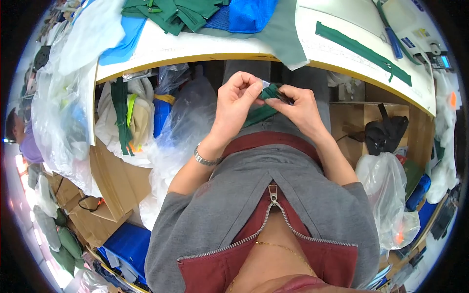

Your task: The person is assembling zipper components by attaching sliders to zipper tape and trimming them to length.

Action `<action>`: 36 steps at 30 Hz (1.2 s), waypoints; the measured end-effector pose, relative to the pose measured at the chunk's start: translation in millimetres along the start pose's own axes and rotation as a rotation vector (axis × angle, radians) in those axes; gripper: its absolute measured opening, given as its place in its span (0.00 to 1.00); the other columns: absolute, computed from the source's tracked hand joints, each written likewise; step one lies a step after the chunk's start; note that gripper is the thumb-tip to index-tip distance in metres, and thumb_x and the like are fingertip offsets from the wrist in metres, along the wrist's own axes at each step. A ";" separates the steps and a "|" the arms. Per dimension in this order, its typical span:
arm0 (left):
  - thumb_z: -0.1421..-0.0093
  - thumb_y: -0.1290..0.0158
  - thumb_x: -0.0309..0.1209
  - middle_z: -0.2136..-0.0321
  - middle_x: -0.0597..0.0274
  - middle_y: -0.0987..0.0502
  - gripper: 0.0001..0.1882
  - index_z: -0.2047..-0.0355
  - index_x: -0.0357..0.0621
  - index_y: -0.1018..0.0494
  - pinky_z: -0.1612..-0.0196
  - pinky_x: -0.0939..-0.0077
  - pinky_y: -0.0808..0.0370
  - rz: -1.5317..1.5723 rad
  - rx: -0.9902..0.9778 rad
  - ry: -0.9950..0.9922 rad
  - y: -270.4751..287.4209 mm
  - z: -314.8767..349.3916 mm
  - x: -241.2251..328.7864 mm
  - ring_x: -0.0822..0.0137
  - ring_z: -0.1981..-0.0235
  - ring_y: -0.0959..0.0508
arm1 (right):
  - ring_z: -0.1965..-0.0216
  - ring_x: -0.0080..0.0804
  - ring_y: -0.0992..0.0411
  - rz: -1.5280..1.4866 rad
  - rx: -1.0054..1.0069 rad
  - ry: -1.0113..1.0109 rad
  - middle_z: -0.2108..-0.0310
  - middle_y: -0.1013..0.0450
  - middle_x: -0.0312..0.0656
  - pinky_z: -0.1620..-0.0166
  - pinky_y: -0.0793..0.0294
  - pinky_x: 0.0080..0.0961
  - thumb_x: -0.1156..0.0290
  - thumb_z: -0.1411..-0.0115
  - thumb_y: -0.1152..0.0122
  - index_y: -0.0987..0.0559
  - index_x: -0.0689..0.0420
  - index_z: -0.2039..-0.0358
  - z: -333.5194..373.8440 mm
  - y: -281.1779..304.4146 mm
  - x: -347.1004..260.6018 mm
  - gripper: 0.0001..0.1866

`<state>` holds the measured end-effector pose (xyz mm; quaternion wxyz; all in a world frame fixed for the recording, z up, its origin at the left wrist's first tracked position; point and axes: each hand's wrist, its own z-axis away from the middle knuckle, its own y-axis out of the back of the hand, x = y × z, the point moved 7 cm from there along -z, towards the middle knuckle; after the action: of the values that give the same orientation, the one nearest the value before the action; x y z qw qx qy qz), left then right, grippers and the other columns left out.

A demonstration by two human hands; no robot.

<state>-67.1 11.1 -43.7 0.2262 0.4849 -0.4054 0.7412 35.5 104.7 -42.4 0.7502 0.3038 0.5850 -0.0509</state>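
Note:
Over my lap, in front of the table's edge, both my hands are closed around a piece of green fabric [260,115]. My left hand [236,100] pinches its upper end, where a small whitish-blue tab [266,84] sticks out by the thumb and fingertip. My right hand [302,106] grips the fabric's right side between thumb and fingers. A narrow dark, shiny thing [289,99] shows at the right fingers; its kind is hard to make out. The fingers hide part of the fabric.
On the white table [220,47] lie green fabric pieces [171,13], a blue mesh item [251,14], a green zipper strip [361,51] and a blue-handled tool [394,43]. Plastic bags [188,105] and cardboard boxes [119,176] crowd below. A person [30,139] is at far left.

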 end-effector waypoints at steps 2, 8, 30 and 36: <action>0.42 0.52 0.27 0.73 0.66 0.29 0.05 0.70 0.37 0.34 0.70 0.84 0.29 -0.419 0.034 -0.262 -1.4 3.7 14.7 0.77 0.73 0.29 | 0.82 0.18 0.41 -0.074 -0.032 -0.005 0.86 0.36 0.37 0.78 0.42 0.20 0.67 0.54 0.36 0.26 0.63 0.78 1.8 -2.5 -0.9 0.12; 0.43 0.52 0.25 0.77 0.62 0.30 0.05 0.73 0.36 0.35 0.72 0.80 0.31 -0.842 0.198 -0.603 -9.7 13.5 41.8 0.73 0.76 0.29 | 0.80 0.12 0.47 -0.432 -0.146 -0.101 0.86 0.44 0.26 0.79 0.48 0.17 0.67 0.52 0.37 0.32 0.61 0.84 10.9 -6.1 -16.2 0.15; 0.44 0.49 0.28 0.75 0.63 0.27 0.06 0.70 0.37 0.31 0.70 0.84 0.26 -0.122 -0.020 -0.032 1.3 -0.1 11.4 0.75 0.76 0.26 | 0.78 0.29 0.31 0.678 0.330 0.445 0.80 0.34 0.35 0.78 0.34 0.24 0.65 0.53 0.40 0.31 0.53 0.75 26.9 15.6 -68.5 0.10; 0.44 0.49 0.27 0.74 0.63 0.27 0.06 0.71 0.37 0.31 0.70 0.84 0.27 -0.166 -0.037 -0.060 -1.4 3.0 13.8 0.75 0.75 0.26 | 0.77 0.31 0.30 0.701 0.256 0.415 0.79 0.32 0.37 0.77 0.34 0.26 0.69 0.54 0.39 0.28 0.55 0.74 25.3 11.2 -68.0 0.08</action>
<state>-70.4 8.7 -30.1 0.2835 0.5346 -0.3841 0.6974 40.7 81.8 27.2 0.5449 0.5786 0.5740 0.1972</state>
